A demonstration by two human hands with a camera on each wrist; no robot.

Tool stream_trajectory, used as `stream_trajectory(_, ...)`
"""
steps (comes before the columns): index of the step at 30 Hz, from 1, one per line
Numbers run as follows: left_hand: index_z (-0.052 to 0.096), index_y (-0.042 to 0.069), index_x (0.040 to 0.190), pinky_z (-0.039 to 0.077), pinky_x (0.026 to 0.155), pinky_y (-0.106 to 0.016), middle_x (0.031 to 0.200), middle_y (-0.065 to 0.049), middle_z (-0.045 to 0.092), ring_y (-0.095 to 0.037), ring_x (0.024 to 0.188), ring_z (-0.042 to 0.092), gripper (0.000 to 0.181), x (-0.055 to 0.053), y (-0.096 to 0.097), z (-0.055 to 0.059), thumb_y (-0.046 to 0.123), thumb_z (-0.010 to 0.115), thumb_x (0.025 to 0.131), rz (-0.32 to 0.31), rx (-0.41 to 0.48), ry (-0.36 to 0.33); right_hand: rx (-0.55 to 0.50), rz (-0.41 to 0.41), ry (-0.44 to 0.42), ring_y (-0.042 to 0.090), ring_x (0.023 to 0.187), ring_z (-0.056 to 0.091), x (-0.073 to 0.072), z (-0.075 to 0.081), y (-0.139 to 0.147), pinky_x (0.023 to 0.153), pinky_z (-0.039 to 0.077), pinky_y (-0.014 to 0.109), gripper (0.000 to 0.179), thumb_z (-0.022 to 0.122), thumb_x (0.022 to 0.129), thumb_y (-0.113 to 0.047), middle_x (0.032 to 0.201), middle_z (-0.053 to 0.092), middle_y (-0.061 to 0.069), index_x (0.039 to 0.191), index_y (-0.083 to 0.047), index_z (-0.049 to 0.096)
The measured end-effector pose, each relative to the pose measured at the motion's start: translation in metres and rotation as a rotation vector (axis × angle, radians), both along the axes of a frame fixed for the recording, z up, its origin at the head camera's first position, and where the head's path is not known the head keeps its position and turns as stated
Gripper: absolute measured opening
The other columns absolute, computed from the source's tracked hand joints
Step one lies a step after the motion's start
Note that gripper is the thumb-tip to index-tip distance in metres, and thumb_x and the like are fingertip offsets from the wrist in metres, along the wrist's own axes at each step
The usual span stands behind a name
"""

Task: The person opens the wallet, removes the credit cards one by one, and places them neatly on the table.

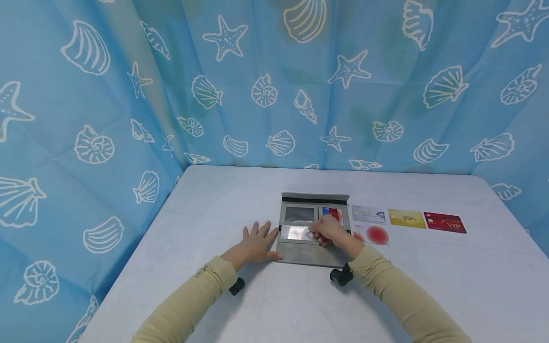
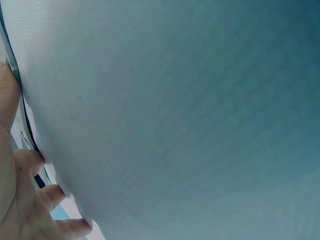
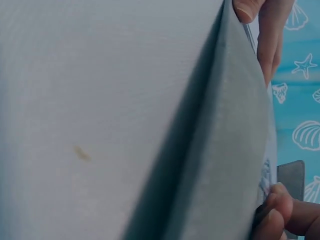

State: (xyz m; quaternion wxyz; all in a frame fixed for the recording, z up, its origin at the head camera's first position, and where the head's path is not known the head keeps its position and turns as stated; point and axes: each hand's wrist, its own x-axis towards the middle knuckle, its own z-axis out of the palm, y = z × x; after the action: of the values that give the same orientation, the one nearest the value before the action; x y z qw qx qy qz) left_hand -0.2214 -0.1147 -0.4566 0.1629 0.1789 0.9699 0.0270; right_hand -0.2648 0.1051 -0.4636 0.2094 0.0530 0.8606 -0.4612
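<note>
A grey card wallet lies unfolded on the white table. My left hand rests at its left edge, fingers spread and thumb at the lower left corner; the left wrist view has this hand along the edge. Between thumb and fingers my right hand pinches the right end of a shiny silver card, which lies over the wallet's lower left pocket. Above my right hand a blue and red card sits in the upper right pocket. In the right wrist view the wallet bows up from the table.
Right of the wallet lie a silver-grey card, a white card with red circles, a gold card and a red VIP card. A blue curtain with white seashells hangs behind the table.
</note>
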Motion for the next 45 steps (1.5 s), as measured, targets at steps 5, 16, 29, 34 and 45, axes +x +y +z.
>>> stream_trajectory(5,0.024,0.017,0.146,0.010,0.106,-0.061,0.152,-0.013,0.015,-0.043,0.137,0.009,0.081,0.000,0.000,0.000,0.062,0.048,0.083,-0.003,0.004,-0.004,-0.026,-0.031,0.075,0.009,0.043,0.045,0.001,-0.003,0.000,0.042,0.043,0.019,0.020,0.060,0.089,-0.017,0.059,0.048,0.001,0.075,-0.002,0.058)
stream_trajectory(16,0.024,0.017,0.146,0.009,0.106,-0.061,0.152,-0.013,0.014,-0.043,0.137,0.009,0.081,0.000,-0.001,-0.001,0.062,0.049,0.083,-0.001,0.015,-0.004,-0.089,-0.026,0.056,0.010,0.048,0.047,0.004,-0.001,0.001,0.046,0.044,0.019,0.020,0.063,0.086,-0.013,0.068,0.054,0.003,0.099,0.002,0.058)
stream_trajectory(29,0.024,0.018,0.146,0.009,0.106,-0.060,0.153,-0.012,0.014,-0.042,0.137,0.009,0.081,0.000,0.001,-0.001,0.063,0.048,0.083,0.009,-0.006,-0.003,-0.194,-0.094,0.059,0.009,0.052,0.050,0.008,-0.001,0.001,0.047,0.045,0.018,0.019,0.064,0.084,-0.007,0.067,0.056,0.004,0.101,0.002,0.058)
stream_trajectory(34,0.024,0.018,0.146,0.009,0.106,-0.060,0.153,-0.012,0.014,-0.042,0.137,0.009,0.081,-0.001,0.001,-0.002,0.063,0.047,0.083,0.006,-0.011,0.000,-0.224,-0.143,0.130,0.010,0.056,0.054,0.005,-0.004,0.003,0.051,0.049,0.019,0.021,0.061,0.086,-0.006,0.076,0.061,0.008,0.104,0.004,0.058)
stream_trajectory(45,0.024,0.019,0.146,0.009,0.106,-0.061,0.153,-0.012,0.014,-0.042,0.137,0.009,0.081,-0.002,0.001,-0.005,0.064,0.048,0.083,0.013,-0.010,-0.002,-0.369,-0.145,0.122,0.007,0.057,0.052,0.002,-0.001,0.016,0.051,0.049,0.019,0.029,0.053,0.091,-0.002,0.077,0.052,0.003,0.117,0.007,0.047)
